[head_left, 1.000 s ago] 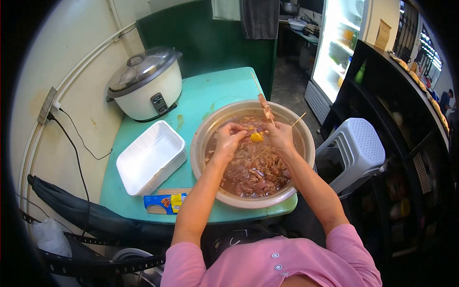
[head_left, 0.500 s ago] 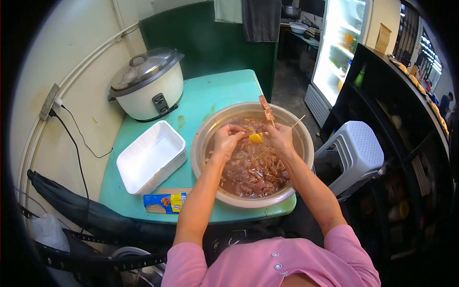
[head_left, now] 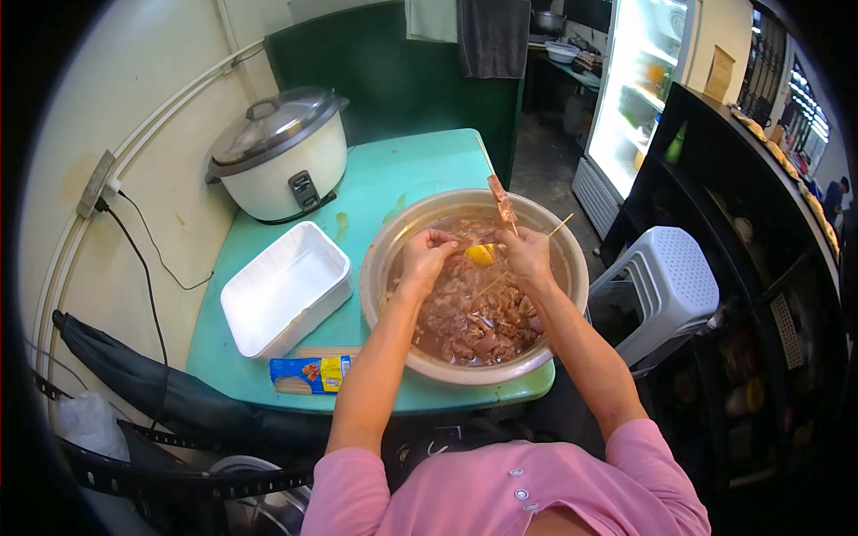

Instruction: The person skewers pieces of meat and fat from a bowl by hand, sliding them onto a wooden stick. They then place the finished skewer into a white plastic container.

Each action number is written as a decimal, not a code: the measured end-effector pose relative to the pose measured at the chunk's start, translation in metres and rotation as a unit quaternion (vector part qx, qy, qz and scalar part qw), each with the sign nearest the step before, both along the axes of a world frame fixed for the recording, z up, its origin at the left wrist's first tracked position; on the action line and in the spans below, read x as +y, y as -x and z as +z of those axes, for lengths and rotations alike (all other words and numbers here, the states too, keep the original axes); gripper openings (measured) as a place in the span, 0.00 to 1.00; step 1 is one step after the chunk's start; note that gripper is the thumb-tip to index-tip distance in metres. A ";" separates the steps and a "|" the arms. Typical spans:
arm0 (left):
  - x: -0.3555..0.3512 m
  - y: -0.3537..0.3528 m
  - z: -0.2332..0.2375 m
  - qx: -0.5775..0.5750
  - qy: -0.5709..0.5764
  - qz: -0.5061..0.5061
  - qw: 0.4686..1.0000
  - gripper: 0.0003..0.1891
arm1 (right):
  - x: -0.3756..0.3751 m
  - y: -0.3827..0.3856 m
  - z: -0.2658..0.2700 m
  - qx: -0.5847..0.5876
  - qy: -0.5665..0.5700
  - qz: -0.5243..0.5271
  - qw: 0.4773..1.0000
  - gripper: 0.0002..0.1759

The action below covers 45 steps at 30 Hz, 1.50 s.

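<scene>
Over a wide basin (head_left: 377, 313) of raw meat pieces (head_left: 487, 335) in brownish marinade, my two hands are close together. My right hand (head_left: 527, 259) grips a bamboo skewer with meat threaded on it (head_left: 502, 201), tilted up and away. Another thin stick end (head_left: 563, 223) pokes out to the right of that hand. My left hand (head_left: 424, 261) is pinched, its fingertips on what looks like a small piece of meat, mostly hidden. A yellow lemon-like piece (head_left: 480, 255) shows between the hands. Another stick (head_left: 492, 284) lies on the meat.
On the green table (head_left: 393, 165) are a white container (head_left: 286, 290), a large rice cooker (head_left: 281, 156) and a blue-and-yellow pack of skewers (head_left: 310, 375). Stacked plastic stools (head_left: 670, 277) stand to the right, by black shelves (head_left: 715, 196). A lit fridge (head_left: 635, 98) is behind.
The view has shifted slightly. My left fingertips have closed together a little farther from the right hand; the right hand still holds the skewer.
</scene>
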State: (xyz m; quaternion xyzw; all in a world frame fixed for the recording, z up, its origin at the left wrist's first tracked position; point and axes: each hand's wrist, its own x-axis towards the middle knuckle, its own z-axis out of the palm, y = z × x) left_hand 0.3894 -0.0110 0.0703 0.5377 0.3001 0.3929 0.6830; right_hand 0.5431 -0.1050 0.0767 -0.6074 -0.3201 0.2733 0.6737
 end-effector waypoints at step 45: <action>0.017 0.026 0.007 -0.085 0.108 -0.060 0.989 0.22 | -0.033 0.013 0.037 -0.270 0.056 0.130 0.952 0.15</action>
